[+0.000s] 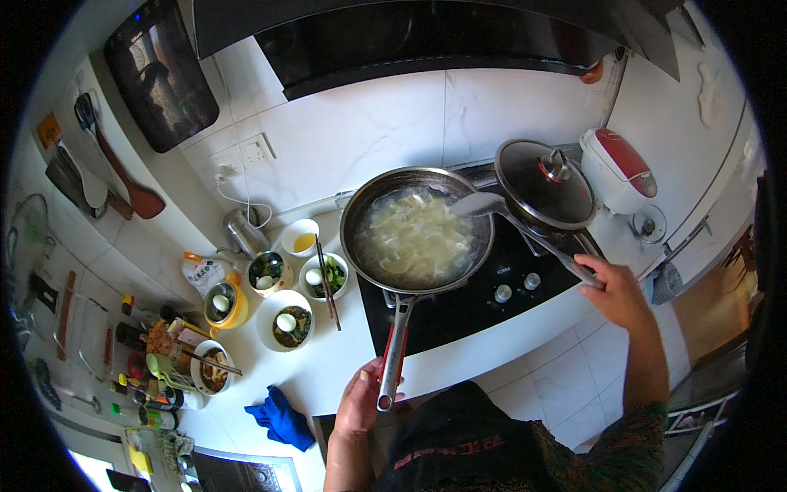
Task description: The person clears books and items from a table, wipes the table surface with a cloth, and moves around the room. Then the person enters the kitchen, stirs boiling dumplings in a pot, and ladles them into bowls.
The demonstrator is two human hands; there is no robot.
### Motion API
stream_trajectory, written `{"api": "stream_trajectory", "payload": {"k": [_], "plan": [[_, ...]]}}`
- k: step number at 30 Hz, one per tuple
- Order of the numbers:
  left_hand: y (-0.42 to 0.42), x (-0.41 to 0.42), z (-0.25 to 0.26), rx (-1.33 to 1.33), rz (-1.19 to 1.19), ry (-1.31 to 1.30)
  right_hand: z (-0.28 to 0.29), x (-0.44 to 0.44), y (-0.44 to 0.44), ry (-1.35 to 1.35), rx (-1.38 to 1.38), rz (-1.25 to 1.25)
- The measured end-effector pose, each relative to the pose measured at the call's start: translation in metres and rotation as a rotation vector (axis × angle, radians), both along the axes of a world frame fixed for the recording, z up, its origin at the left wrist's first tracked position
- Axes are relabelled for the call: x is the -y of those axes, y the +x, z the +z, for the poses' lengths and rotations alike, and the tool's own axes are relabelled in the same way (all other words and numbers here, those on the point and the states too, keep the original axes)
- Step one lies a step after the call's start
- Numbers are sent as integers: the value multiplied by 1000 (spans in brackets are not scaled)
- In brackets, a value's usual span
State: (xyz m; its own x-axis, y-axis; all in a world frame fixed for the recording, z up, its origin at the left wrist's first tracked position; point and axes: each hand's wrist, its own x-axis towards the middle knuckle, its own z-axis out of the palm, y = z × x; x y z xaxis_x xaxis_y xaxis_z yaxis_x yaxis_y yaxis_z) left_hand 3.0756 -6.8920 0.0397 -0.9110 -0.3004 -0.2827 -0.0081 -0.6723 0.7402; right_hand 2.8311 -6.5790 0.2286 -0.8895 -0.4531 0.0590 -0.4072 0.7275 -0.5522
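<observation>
My left hand is at the end of the metal handle of a deep frying pan, fingers behind it; how firmly it grips does not show. The pan sits on the left side of a black gas hob, filled with cloudy liquid and pale pieces of food. In my right hand is the handle of a grey spatula, its head over the pan's right rim. A second pan with a glass lid stands at the hob's back right.
Left of the hob are bowls with greens and peeled eggs, a bowl of yellow liquid, chopsticks and a blue cloth. Seasoning bottles line the left side. A rice cooker stands right; a range hood hangs above.
</observation>
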Motion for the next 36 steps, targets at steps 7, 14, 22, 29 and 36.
{"api": "stream_trajectory", "payload": {"k": [7, 14, 22, 29, 36], "plan": [[-8, -15, 29, -37, -114, 112, 71, 9, -1, 325, -225, 228], [-12, -15, 29, -43, -174, 169, 88, 24, 4, 446, -353, 286], [-10, -14, 36, 2, -147, 140, 83, 54, 3, 661, -315, 332], [-11, -16, 38, 23, -155, 169, 31, 56, -23, 603, -265, 357], [-10, -10, 34, -21, -244, 172, -17, 75, -24, 392, -173, 339]]}}
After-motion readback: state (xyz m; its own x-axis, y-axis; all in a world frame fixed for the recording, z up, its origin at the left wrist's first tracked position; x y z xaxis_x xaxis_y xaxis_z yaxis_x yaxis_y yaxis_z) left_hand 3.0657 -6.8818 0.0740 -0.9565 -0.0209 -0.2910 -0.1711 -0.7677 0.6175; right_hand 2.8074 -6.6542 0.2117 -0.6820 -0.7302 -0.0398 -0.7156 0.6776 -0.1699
